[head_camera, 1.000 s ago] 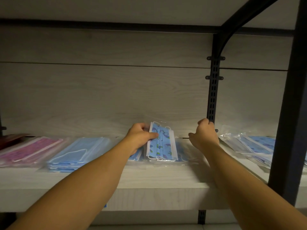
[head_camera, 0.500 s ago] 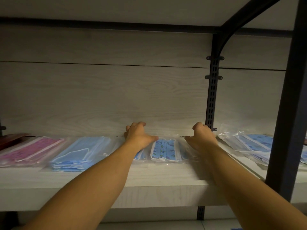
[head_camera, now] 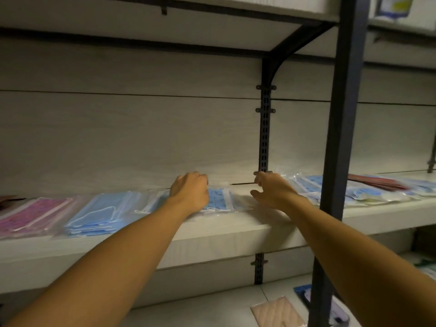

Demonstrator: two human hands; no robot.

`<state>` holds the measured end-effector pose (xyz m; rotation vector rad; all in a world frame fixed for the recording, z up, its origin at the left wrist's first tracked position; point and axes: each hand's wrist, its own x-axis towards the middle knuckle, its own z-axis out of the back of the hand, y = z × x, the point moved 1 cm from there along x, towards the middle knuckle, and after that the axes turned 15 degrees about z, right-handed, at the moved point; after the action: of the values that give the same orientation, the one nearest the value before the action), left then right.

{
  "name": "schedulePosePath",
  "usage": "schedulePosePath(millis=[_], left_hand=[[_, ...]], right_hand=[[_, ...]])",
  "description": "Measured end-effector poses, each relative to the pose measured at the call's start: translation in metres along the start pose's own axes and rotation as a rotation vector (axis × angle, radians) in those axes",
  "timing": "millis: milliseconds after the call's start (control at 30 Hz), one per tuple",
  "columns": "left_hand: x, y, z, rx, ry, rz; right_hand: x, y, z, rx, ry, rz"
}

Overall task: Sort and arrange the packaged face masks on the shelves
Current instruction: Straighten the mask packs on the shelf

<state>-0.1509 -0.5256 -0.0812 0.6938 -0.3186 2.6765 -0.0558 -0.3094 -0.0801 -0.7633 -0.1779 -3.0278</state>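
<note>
A pack of blue patterned face masks (head_camera: 218, 197) lies flat on the shelf (head_camera: 212, 232), close to the back wall. The left hand (head_camera: 190, 191) rests on the left part of this pack with its fingers curled down over the far edge; whether they grip it cannot be told. The right hand (head_camera: 271, 191) floats just to the right of the pack, fingers loosely bent, holding nothing. Left of the hands lie a plain blue mask pack (head_camera: 99, 214) and then a pink mask pack (head_camera: 35, 214). More blue mask packs (head_camera: 311, 185) lie to the right, behind a dark post (head_camera: 339, 138).
</note>
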Motion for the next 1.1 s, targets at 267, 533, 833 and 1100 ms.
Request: schedulePosePath(millis=[267,533,833,1100], left_hand=[[-0.036,-0.024,0.036,0.014,0.085,0.049],[-0.085,-0.059,0.063,-0.022,0.16,0.093],[-0.138,-0.096,0.09,-0.041,0.108,0.119],[-0.172,-0.155,0.1,-0.08,0.075,0.016]], right_hand=[[-0.047,0.004,0.032,-0.09,0.09,0.024],[-0.093,0.018,0.056,-0.073,0.151,0.123],[-0.152,-0.004,0.088,-0.011,0.047,0.158],[-0.209,-0.049,0.121,-0.1,0.07,0.149]])
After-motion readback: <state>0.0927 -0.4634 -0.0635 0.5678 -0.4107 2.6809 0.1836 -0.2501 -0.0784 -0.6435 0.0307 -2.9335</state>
